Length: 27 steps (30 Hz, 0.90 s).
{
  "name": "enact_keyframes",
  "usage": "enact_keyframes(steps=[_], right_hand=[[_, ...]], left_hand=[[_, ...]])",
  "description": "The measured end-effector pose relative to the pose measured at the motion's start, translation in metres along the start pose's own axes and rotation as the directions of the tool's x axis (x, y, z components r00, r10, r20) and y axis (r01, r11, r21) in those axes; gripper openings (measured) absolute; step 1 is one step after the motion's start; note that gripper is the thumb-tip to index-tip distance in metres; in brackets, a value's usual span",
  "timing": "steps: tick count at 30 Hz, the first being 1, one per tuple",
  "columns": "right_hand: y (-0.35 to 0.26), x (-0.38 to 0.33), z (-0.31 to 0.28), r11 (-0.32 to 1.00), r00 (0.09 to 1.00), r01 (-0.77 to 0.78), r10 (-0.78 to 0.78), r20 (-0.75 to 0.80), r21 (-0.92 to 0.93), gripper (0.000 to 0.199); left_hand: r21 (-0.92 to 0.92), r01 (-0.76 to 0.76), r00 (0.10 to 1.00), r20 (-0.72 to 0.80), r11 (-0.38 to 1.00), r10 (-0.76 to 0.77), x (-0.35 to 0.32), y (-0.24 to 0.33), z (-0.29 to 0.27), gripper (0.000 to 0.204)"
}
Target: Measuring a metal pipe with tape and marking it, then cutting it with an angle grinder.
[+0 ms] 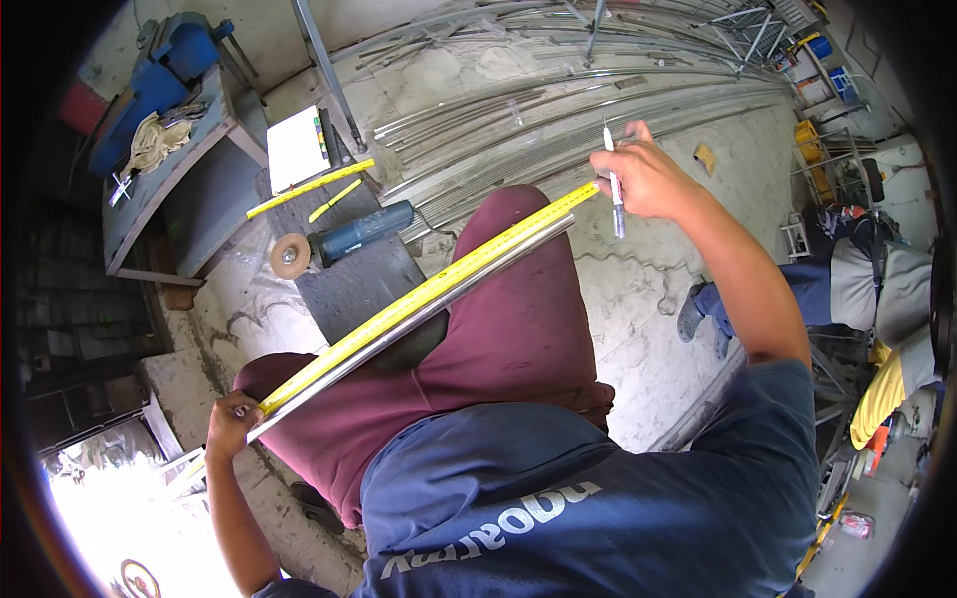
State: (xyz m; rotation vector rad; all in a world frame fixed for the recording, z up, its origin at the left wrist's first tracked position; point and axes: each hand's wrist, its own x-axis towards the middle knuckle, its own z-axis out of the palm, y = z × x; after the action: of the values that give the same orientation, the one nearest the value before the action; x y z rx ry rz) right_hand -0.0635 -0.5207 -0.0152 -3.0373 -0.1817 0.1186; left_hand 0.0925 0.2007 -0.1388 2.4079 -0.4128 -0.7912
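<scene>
A yellow measuring tape (pixel 439 282) stretches slantwise across my lap, from the lower left to the upper right. Right along its near side lies a thin silver metal tube (pixel 498 264), resting over my thighs. At the left ends of both, my left hand (pixel 229 424) is closed on the tape against the tube, its fingertips partly hidden. My right hand (pixel 643 177) pinches a white pen (pixel 611 179), which stands nearly upright between the fingers. The tape's far end reaches those same fingers; whether they grip it, I cannot tell.
On a dark low bench (pixel 349 294) lie a blue angle grinder (pixel 364 234), another yellow measuring strip (pixel 309 189), a yellow marker (pixel 334 201) and a white notepad (pixel 297 149). A blue vise (pixel 164 85) tops the left workbench. Metal bars (pixel 498 130) cover the floor ahead. Another person (pixel 797 294) is at right.
</scene>
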Motion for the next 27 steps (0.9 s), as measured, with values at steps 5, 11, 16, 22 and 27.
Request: enact_keyframes(steps=[5,11,16,22,27], right_hand=[[0.022,-0.006,-0.004,1.000,1.000,-0.003,0.003,-0.015,-0.025,0.025],[0.050,-0.012,-0.006,1.000,1.000,-0.007,0.007,0.004,-0.024,0.022],[0.071,-0.016,-0.011,0.999,0.998,-0.028,0.030,0.048,-0.041,0.023],[0.076,-0.020,-0.016,0.996,0.998,-0.065,0.065,0.007,-0.054,0.026],[0.081,-0.020,-0.015,0.998,0.998,-0.058,0.059,0.026,-0.013,0.029]], left_hand=[[-0.009,0.002,1.000,0.009,1.000,-0.001,0.002,-0.005,-0.001,0.015],[-0.012,0.004,1.000,0.013,1.000,-0.004,0.003,-0.008,-0.001,0.015],[-0.002,-0.001,1.000,0.004,1.000,0.001,0.002,-0.001,-0.001,0.016],[-0.013,0.020,1.000,0.003,1.000,-0.020,0.002,-0.006,-0.002,0.016],[-0.007,0.031,1.000,0.000,1.000,-0.031,0.003,-0.003,0.000,0.015]])
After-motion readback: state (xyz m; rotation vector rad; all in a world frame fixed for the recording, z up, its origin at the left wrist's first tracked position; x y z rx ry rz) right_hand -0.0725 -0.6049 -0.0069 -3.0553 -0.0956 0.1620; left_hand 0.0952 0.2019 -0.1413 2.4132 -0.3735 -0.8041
